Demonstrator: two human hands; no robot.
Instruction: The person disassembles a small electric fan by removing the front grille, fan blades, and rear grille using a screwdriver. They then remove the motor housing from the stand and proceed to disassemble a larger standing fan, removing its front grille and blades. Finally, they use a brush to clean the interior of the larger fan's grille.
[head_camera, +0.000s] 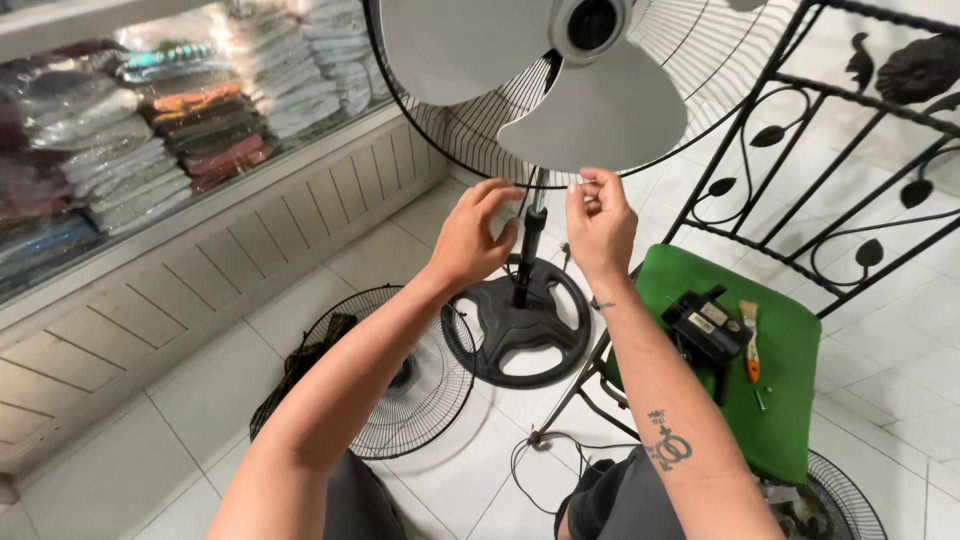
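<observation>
A pedestal fan stands in front of me with grey blades inside a black wire rear grille, on a black pole and a round black base. My left hand reaches up to the lower rim of the grille, fingers curled at the wire. My right hand is just right of it, fingertips pinched together on something small at the rim; what it pinches is too small to tell.
A detached front fan grille lies on the white tile floor at left. A black iron chair with a green seat holds a black box part and a screwdriver. A glass counter of folded cloth runs along the left.
</observation>
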